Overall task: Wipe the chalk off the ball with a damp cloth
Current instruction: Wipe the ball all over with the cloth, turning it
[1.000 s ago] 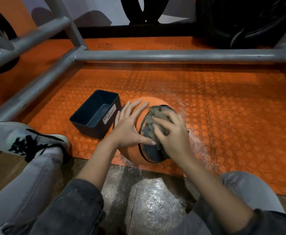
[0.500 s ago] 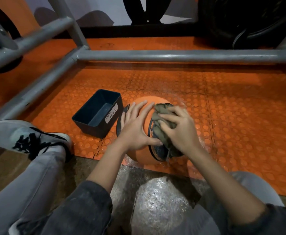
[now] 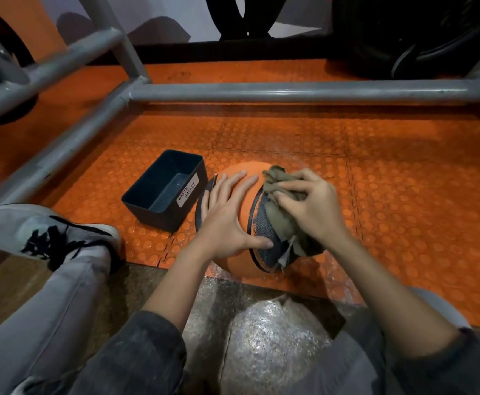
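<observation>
So, one ball (image 3: 233,265), orange with dark textured panels. It sits on the studded orange mat (image 3: 404,195), close to the mat's near edge. There's one olive cloth (image 3: 278,223), and both hands are on the ball.

The left hand (image 3: 224,220) lies flat on the ball's left side. Its fingers are straight and a bit spread, holding nothing, and the thumb reaches across onto a dark panel.

The right hand (image 3: 315,212) has the cloth bunched up in curled fingers, with the thumb pinching it too. It presses the cloth against the dark panel on the ball's right side. A loose end of cloth pokes out on the far side of that hand, and frayed bits hang off the near side.

There's one dark bin (image 3: 150,216) with a white label reading "WASTE BASKET". It's just left of the ball, and I can't tell if they touch.

One grey shoe (image 3: 42,232) with black laces is at the near left, partly on the mat. A grey pipe (image 3: 290,91) runs left to right on the far side. The mat looks wet around the ball.
</observation>
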The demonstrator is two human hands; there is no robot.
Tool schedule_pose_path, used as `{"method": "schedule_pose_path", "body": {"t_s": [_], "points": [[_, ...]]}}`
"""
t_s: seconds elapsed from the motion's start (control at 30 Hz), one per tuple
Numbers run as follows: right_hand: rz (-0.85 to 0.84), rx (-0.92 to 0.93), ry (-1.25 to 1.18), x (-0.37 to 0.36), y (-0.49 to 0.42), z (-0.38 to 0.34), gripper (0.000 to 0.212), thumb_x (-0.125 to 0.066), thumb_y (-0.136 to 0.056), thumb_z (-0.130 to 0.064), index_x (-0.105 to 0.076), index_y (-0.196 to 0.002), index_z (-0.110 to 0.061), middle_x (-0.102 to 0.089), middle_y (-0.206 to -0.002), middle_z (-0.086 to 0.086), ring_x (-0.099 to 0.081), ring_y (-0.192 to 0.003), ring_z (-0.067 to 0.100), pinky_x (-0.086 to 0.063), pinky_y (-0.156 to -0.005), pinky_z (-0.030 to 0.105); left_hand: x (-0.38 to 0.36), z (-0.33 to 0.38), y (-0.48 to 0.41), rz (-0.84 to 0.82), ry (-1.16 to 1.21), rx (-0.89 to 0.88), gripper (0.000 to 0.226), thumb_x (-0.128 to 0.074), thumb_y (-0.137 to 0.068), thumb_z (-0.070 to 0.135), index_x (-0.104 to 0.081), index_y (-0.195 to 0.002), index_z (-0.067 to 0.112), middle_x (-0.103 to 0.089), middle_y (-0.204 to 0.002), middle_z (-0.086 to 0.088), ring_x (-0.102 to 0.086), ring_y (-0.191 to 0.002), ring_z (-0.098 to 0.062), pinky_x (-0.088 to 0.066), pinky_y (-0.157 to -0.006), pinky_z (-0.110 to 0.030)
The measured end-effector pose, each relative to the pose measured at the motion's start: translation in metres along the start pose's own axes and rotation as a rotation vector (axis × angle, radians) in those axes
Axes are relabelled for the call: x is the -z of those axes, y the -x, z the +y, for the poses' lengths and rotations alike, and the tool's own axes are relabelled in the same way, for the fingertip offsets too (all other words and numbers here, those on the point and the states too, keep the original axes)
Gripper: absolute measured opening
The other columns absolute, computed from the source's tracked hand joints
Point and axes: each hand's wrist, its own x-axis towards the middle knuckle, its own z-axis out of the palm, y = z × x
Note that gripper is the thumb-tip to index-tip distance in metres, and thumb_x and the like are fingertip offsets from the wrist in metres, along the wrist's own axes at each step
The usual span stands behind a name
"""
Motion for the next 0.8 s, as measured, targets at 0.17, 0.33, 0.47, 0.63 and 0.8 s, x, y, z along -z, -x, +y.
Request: {"method": "schedule_pose_path", "body": {"t_s": [0.17, 0.33, 0.47, 0.63, 0.8], "points": [[0.012, -0.387, -0.217, -0.001, -0.039, 0.041, 0.019, -0.063, -0.086, -0.004, -0.072, -0.100, -0.013, -0.069, -0.105, 0.009, -0.062, -0.098, 0.017, -0.048, -0.085, 0.026, -0.002, -0.001, 0.001, 0.017, -0.010, 0.011, 0.107, -0.054, -0.040, 0.081, -0.012, -0.134, 0.054, -0.007, -0.154, 0.017, 0.008, -0.142, -0.003, 0.005, -0.116, -0.049], [0.085, -0.112, -0.047, -0.017, -0.008, 0.032, 0.016, -0.050, -0.092, -0.013, -0.056, -0.106, -0.009, -0.042, -0.118, 0.000, -0.039, -0.110, 0.009, -0.034, -0.097, 0.028, 0.001, 0.001, -0.004, 0.027, 0.009, 0.055, 0.113, -0.067, -0.044, 0.072, -0.016, -0.142, 0.048, -0.006, -0.155, 0.017, 0.008, -0.144, -0.007, 0.005, -0.116, -0.050], [0.014, 0.191, 0.136, -0.017, 0.037, 0.016, 0.021, -0.047, -0.087, -0.021, -0.060, -0.097, -0.008, -0.053, -0.112, 0.002, -0.042, -0.099, 0.013, -0.029, -0.081, 0.024, 0.008, 0.004, -0.014, -0.038, 0.005, 0.079, 0.116, -0.071, -0.048, 0.067, -0.015, -0.146, 0.043, -0.002, -0.156, 0.016, 0.011, -0.143, -0.009, 0.007, -0.116, -0.048], [-0.029, 0.276, 0.198, -0.005, 0.037, 0.018, 0.021, -0.048, -0.090, -0.018, -0.065, -0.094, -0.007, -0.060, -0.107, 0.005, -0.049, -0.094, 0.021, -0.037, -0.079, 0.029, 0.010, 0.009, -0.016, -0.134, -0.083, 0.035, 0.118, -0.083, -0.058, 0.051, -0.008, -0.148, 0.040, 0.006, -0.156, 0.016, 0.017, -0.142, -0.009, 0.013, -0.113, -0.046], [-0.086, 0.113, 0.250, -0.008, -0.025, 0.012, 0.022, -0.047, -0.093, -0.010, -0.066, -0.104, -0.004, -0.061, -0.109, 0.008, -0.051, -0.096, 0.029, -0.038, -0.080, 0.032, 0.006, 0.010, -0.013, -0.105, -0.087, 0.074, 0.123, -0.084, -0.055, 0.052, -0.005, -0.148, 0.040, 0.008, -0.156, 0.016, 0.020, -0.142, -0.012, 0.012, -0.113, -0.049]]}}
